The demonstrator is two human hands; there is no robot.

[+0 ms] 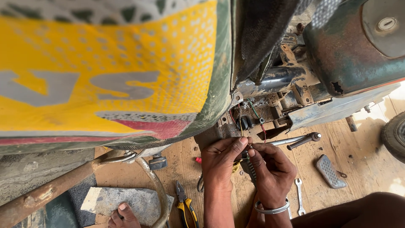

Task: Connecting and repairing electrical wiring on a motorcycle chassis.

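My left hand (224, 162) and my right hand (272, 171) meet under the side of a motorcycle frame (278, 80). Both pinch thin wires (257, 126), red and green, that hang from the greasy wiring bay just above. The fingertips touch at about the same spot on the wires. A metal bangle (272, 209) sits on my right wrist. A tool with a ribbed handle lies partly hidden under my right hand.
A yellow patterned seat cover (109, 67) fills the upper left. The rusty fuel tank (354, 46) is upper right. On the wooden floor lie yellow-handled pliers (185, 207), a small spanner (300, 196), a footrest pad (331, 171) and a kick lever (301, 140). A bare foot (124, 216) rests on a stone slab.
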